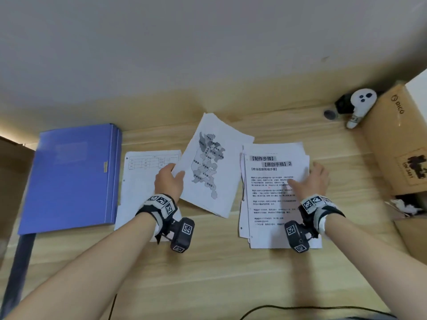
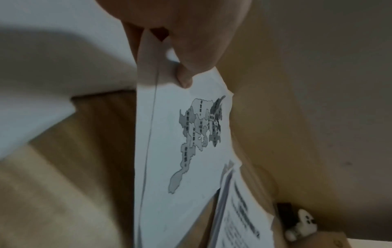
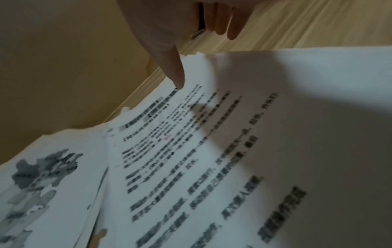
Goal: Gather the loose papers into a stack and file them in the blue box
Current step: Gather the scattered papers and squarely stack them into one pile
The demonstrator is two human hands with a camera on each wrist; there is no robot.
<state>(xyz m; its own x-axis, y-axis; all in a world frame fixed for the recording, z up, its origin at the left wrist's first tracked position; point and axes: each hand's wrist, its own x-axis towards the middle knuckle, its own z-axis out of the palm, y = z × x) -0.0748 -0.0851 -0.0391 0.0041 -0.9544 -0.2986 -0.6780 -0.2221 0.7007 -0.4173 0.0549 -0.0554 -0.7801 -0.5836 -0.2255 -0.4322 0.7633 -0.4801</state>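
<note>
The blue box [image 1: 71, 176] lies flat and closed at the table's left. Beside it is a loose sheet with a printed grid [image 1: 143, 179]. My left hand [image 1: 176, 173] pinches a few map papers [image 1: 212, 167] by their left edge, thumb on top [image 2: 184, 78], and holds them tilted above the table; the map papers [image 2: 191, 142] fill the left wrist view. To the right sits an uneven text stack [image 1: 275, 195]. My right hand [image 1: 307, 179] is at its right edge, thumb [image 3: 176, 73] resting on the top sheet [image 3: 212, 151], fingers [image 3: 231, 31] straight beside it.
A PICO cardboard box [image 1: 392, 139] stands at the right with a white controller [image 1: 360, 102] and small dark objects [image 1: 330, 114] behind it. A wall runs close behind the table. A black cable [image 1: 300, 309] lies along the front edge. More cardboard [image 1: 11, 172] sits far left.
</note>
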